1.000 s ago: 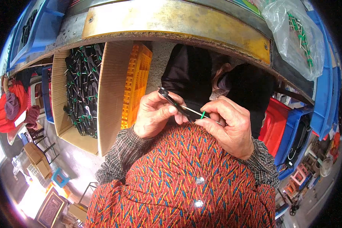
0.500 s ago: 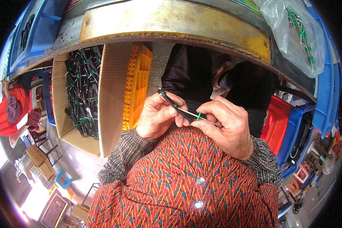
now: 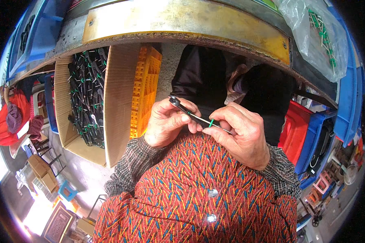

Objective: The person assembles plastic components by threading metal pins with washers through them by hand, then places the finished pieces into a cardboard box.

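Above my lap, my left hand [image 3: 168,123] pinches a slim black plastic part [image 3: 183,108] with a rounded end pointing up and left. My right hand [image 3: 243,133] holds a thin metal rod with a green collar [image 3: 211,123] between thumb and fingers. The rod lies in line with the black part, and its tip pokes out past the right fingers. Where the rod meets the black part is partly covered by my fingertips, so I cannot tell how far it is inserted.
A cardboard box [image 3: 119,101] full of similar black parts with rods stands at left, beside an orange crate [image 3: 146,89]. The workbench edge [image 3: 186,18] runs across the front. A clear bag [image 3: 300,28] of green-collared rods lies at upper right, near red and blue bins [image 3: 294,125].
Both hands keep their grip in almost the same place. The black part and rod have shifted only very slightly.
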`<state>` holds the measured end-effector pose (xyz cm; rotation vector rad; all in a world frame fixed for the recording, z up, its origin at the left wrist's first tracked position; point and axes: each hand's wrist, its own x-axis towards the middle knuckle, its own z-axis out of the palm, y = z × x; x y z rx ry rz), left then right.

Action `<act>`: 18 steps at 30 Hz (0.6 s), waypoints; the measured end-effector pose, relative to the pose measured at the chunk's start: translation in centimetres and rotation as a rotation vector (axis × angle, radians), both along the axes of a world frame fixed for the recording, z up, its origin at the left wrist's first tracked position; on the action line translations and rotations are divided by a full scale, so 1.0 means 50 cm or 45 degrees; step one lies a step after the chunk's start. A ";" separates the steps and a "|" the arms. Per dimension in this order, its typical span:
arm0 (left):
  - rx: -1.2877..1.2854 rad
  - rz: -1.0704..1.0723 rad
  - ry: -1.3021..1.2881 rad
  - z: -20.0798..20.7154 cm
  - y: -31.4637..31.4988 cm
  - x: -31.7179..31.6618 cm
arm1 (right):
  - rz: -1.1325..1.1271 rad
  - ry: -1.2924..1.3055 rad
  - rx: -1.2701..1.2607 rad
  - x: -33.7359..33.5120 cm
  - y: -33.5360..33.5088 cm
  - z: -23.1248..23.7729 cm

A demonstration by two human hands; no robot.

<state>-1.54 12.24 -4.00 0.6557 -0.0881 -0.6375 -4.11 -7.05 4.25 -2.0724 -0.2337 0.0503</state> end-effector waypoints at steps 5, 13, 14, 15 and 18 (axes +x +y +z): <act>0.016 0.020 -0.052 -0.001 -0.003 0.002 | 0.016 0.146 -0.026 -0.001 -0.003 0.008; 0.085 0.033 -0.097 0.005 0.001 0.007 | -0.064 0.278 0.174 0.003 0.001 0.007; 0.150 0.030 -0.124 0.006 0.003 0.009 | -0.064 0.278 0.173 0.003 0.000 0.006; 0.215 0.025 -0.151 0.007 0.005 0.011 | -0.059 0.244 0.137 0.002 -0.002 0.004; 0.263 -0.019 -0.122 0.010 0.006 0.013 | -0.025 0.072 0.014 -0.001 -0.003 -0.007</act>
